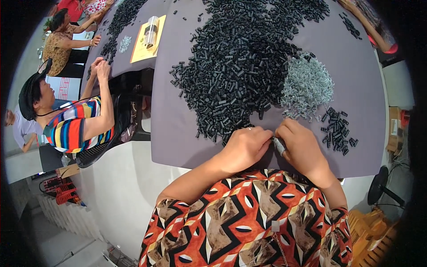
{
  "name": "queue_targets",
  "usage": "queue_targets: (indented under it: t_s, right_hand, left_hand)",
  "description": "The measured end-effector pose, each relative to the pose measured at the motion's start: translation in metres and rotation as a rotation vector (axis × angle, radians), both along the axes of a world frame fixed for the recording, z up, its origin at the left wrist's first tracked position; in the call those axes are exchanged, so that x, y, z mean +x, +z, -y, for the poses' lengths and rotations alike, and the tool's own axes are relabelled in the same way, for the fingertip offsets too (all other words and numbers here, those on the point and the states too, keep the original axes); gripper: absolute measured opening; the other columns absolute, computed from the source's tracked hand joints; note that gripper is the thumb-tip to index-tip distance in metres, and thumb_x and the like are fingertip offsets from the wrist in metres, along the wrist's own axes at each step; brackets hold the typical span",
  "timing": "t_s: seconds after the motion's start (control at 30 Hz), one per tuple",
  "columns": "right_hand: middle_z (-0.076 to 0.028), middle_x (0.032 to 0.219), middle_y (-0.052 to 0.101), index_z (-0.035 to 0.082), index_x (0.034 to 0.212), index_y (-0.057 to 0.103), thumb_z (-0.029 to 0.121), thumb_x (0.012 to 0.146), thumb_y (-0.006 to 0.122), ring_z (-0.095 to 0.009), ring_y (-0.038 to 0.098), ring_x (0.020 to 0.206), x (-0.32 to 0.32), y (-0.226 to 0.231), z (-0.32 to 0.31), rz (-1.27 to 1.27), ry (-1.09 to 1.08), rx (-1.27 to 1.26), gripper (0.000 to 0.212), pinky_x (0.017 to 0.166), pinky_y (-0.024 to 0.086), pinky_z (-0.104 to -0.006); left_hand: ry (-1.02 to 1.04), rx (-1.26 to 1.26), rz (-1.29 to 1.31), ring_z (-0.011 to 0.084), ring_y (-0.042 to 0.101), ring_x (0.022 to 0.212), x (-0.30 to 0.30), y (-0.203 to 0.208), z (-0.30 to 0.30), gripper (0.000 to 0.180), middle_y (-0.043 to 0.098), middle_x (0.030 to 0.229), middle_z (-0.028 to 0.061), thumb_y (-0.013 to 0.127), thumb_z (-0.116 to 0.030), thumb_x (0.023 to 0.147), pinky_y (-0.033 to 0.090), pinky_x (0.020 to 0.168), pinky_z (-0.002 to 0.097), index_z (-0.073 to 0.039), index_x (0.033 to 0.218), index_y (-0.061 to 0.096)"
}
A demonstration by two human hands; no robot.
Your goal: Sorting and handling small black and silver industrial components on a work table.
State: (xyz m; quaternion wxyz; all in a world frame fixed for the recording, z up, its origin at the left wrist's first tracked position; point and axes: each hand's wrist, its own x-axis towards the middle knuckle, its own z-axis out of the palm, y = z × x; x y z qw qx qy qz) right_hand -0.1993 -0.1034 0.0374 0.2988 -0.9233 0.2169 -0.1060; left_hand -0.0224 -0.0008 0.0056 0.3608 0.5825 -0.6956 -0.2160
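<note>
My left hand [250, 144] and my right hand [303, 144] meet at the near edge of the table, fingertips almost touching. The left fingers are pinched together, with a tiny dark piece showing at their tips; its kind is too small to tell. Curled fingers of my right hand lie around a grey, wrapped-looking thing [279, 146], mostly hidden. Beyond my hands spreads a large heap of small black cylindrical parts [235, 75]. A pile of small shiny metal pieces [308, 86] lies to its right, and a smaller group of black parts [339, 131] sits beside my right hand.
The table [362, 107] has a grey cover. Farther left are a yellow sheet [142, 52] with a clear cylinder [152, 31] on it and more black parts. A person in a striped top [78, 127] sits at left. At lower right stand a black fan [380, 184] and yellow stools [371, 236].
</note>
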Motion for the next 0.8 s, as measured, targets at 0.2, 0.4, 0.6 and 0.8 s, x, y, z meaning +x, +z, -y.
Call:
queue_targets:
  t_s: [0.2, 0.4, 0.6, 0.8]
  right_hand:
    - [-0.013, 0.087, 0.056, 0.001, 0.094, 0.058, 0.002, 0.073, 0.071, -0.033, 0.060, 0.078, -0.005, -0.004, 0.005, 0.042, 0.023, 0.285, 0.024, 0.068, 0.049, -0.0397]
    - [0.001, 0.079, 0.058, 0.002, 0.094, 0.062, 0.014, 0.083, 0.077, -0.007, 0.054, 0.071, -0.004, -0.016, 0.013, 0.172, -0.054, 0.937, 0.023, 0.063, 0.045, -0.0253]
    - [-0.009, 0.084, 0.063, 0.000, 0.096, 0.064, 0.009, 0.085, 0.071, -0.019, 0.061, 0.072, -0.002, -0.003, 0.027, 0.210, -0.309, 0.371, 0.016, 0.067, 0.048, -0.0308]
    - [-0.015, 0.092, 0.057, 0.004, 0.100, 0.059, 0.002, 0.077, 0.067, -0.039, 0.060, 0.087, -0.004, -0.004, 0.004, -0.094, -0.015, 0.111, 0.024, 0.074, 0.049, -0.0460]
  left_hand:
    - [-0.059, 0.012, 0.023, 0.0329, 0.063, 0.070, 0.003, -0.001, -0.006, 0.019, 0.062, 0.079, 0.0126, 0.070, -0.005, 0.081, 0.051, 0.062, 0.0413, -0.003, 0.100, 0.068]
    - [-0.150, 0.162, -0.317, 0.0282, 0.065, 0.070, 0.018, 0.012, -0.009, 0.019, 0.065, 0.082, 0.0122, 0.071, -0.006, 0.083, 0.050, 0.063, 0.0352, -0.003, 0.101, 0.071]
    - [0.170, 0.380, -0.995, 0.0098, 0.066, 0.076, 0.028, 0.007, -0.009, 0.014, 0.070, 0.088, 0.0059, 0.063, 0.000, 0.094, 0.055, 0.069, 0.0242, 0.003, 0.108, 0.066]
    - [0.214, 0.395, -0.933, 0.0069, 0.062, 0.071, 0.027, 0.006, -0.010, 0.013, 0.067, 0.085, 0.0035, 0.064, -0.002, 0.094, 0.052, 0.065, 0.0220, 0.003, 0.106, 0.064]
